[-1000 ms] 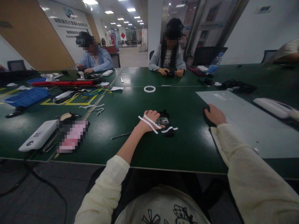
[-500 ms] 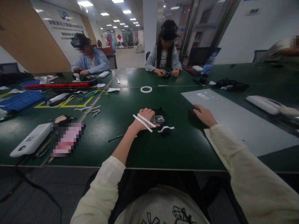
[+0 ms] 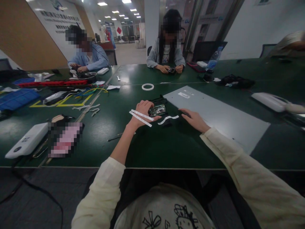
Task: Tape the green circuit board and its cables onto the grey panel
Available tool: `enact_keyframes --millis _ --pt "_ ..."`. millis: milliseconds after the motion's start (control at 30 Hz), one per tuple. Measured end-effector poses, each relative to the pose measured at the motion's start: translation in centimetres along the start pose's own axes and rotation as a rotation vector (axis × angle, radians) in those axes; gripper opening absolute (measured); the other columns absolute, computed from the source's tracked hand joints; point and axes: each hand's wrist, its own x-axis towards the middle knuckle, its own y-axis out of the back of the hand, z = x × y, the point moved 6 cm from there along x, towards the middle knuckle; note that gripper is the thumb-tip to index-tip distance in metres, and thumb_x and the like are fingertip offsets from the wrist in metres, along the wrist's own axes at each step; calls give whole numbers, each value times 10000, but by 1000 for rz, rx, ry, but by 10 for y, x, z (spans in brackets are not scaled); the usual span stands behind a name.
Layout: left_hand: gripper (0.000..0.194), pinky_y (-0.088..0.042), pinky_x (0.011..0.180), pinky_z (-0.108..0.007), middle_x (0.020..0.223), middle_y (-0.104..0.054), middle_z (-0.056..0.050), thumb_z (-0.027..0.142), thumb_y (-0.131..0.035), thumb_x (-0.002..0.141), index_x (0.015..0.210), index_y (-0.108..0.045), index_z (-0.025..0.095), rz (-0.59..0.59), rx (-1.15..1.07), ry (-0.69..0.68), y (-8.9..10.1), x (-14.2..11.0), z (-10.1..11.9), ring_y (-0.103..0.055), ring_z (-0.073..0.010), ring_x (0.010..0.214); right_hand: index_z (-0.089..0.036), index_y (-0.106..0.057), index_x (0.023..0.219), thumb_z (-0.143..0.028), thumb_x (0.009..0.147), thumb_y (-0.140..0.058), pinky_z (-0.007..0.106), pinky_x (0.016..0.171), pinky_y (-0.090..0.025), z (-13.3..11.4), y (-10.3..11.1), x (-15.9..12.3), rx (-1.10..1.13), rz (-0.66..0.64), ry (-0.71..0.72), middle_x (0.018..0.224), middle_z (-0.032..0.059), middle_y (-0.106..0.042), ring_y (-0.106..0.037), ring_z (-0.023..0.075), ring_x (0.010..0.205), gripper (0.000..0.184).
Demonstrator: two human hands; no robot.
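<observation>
My left hand (image 3: 143, 112) is closed round the left side of a small device with a bare green circuit board (image 3: 158, 110) and dark casing. Two white tape strips (image 3: 140, 117) lie across the back of this hand. Just in front of the device, a curved white strip (image 3: 168, 119) sits on a dark piece that I cannot make out. My right hand (image 3: 195, 120) is to the right, at the near left edge of a grey sheet (image 3: 219, 111). Its fingers are pinched together with something small and dark at their tips, too hidden to name.
A white tape roll (image 3: 148, 86) lies beyond my left hand. On the left are a white power bank-like box (image 3: 27, 140), a pink blurred item (image 3: 66, 140), tape scraps (image 3: 87, 108) and a blue tray (image 3: 17, 98). Two people sit across the green table (image 3: 154, 149).
The grey sheet has slid left and turned slightly, and my right hand has moved left with it, closer to the device. My left hand keeps its hold; the view has tilted down a little.
</observation>
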Motion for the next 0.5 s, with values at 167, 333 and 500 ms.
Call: enact_keyframes --millis 167,333,500 --pt "518 -377 783 -369 967 -573 -75 625 -592 695 947 -523 177 -8 4 -13 3 2 5 -486 -242 904 -189 -533 1240 -366 904 -377 449 991 -393 -22 -8 -8 36 -71 71 1248 72 -566 -537 237 1128 411" --pt "524 -374 817 -370 990 -565 -74 620 -582 710 982 -519 177 4 29 10 12 4 6 -482 -242 927 -196 -577 1193 -376 915 -396 439 1009 -381 -62 -22 -28 120 -206 270 1287 79 -537 -513 229 1164 377" --pt "499 -370 838 -372 1011 -563 -75 578 -591 721 1016 -508 183 -9 60 22 17 6 6 -476 -253 966 -224 -586 1197 -329 921 -413 430 1061 -326 -100 -34 -50 182 -346 440 1356 67 -473 -424 201 1258 342"
